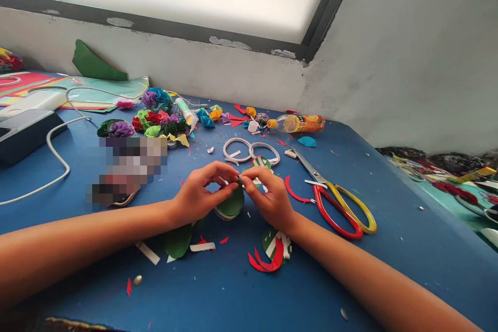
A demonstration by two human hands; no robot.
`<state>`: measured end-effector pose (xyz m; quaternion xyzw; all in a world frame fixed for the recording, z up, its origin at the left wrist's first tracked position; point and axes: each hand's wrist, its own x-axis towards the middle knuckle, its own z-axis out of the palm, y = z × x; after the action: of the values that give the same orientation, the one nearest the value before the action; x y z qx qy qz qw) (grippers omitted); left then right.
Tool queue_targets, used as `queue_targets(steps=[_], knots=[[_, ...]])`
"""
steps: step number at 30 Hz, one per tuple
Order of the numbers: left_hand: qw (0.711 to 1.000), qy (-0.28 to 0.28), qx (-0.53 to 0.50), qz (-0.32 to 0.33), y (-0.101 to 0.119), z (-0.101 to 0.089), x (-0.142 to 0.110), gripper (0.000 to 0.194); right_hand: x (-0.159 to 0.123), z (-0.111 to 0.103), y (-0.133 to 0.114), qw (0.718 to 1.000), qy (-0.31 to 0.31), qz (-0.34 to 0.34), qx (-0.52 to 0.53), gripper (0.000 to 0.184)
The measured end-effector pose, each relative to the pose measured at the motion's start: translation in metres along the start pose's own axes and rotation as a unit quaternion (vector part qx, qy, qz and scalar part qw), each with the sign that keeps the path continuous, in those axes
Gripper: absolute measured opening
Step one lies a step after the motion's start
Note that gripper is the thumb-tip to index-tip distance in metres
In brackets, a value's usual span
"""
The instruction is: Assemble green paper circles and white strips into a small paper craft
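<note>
My left hand [206,189] and my right hand [268,192] meet over the middle of the blue table, thumbs and fingers pinched together. Between their fingertips is the upper edge of a rounded green paper piece [232,202]; its top is partly hidden by the fingers. A pale rim shows along its lower edge. Under my left wrist lies another green paper piece [179,243]. Close to my right wrist is a green disc with white strips [269,241], partly covered by a curved red paper scrap [277,257]. Another green-and-white disc [260,162] lies just beyond my fingers.
Scissors [330,187] with red and yellow handles lie at right. Two white tape rolls [237,150], a bottle [303,123] and ruffled paper flowers [157,99] are farther back. A white cable [54,148] curves across the left. Paper scraps [202,247] litter the blue table [218,295].
</note>
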<state>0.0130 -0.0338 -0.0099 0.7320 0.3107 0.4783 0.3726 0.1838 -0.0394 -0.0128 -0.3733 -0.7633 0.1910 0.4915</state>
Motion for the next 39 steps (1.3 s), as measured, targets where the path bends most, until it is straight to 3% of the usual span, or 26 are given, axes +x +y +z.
queue_targets(steps=[4,13,15,20,24,30,39], knots=[[0.999,0.024,-0.026,-0.031,-0.001,-0.001,0.002,0.019,0.003,0.001,0.004,0.985,0.05,0.131,0.1,0.019],[0.983,0.084,-0.101,-0.128,-0.006,-0.005,0.011,0.028,0.014,0.002,0.039,0.932,0.196,0.235,0.192,0.037],[0.983,0.082,-0.105,-0.126,-0.006,-0.005,0.012,0.027,0.012,0.002,0.035,0.943,0.183,0.208,0.184,0.04],[0.989,0.039,-0.097,-0.105,-0.005,-0.005,0.01,0.024,0.002,0.006,0.017,0.992,0.047,0.065,0.092,0.03],[0.987,-0.007,-0.109,-0.117,-0.001,-0.006,0.009,0.022,-0.002,0.007,0.012,0.997,0.041,-0.013,0.059,0.018],[0.981,-0.011,-0.109,-0.163,0.004,-0.007,0.01,0.021,0.002,0.004,0.009,0.998,0.032,-0.053,0.011,0.012],[0.992,-0.034,-0.023,-0.119,0.003,-0.008,0.008,0.021,0.004,0.002,0.007,0.996,0.04,-0.063,-0.047,0.012]])
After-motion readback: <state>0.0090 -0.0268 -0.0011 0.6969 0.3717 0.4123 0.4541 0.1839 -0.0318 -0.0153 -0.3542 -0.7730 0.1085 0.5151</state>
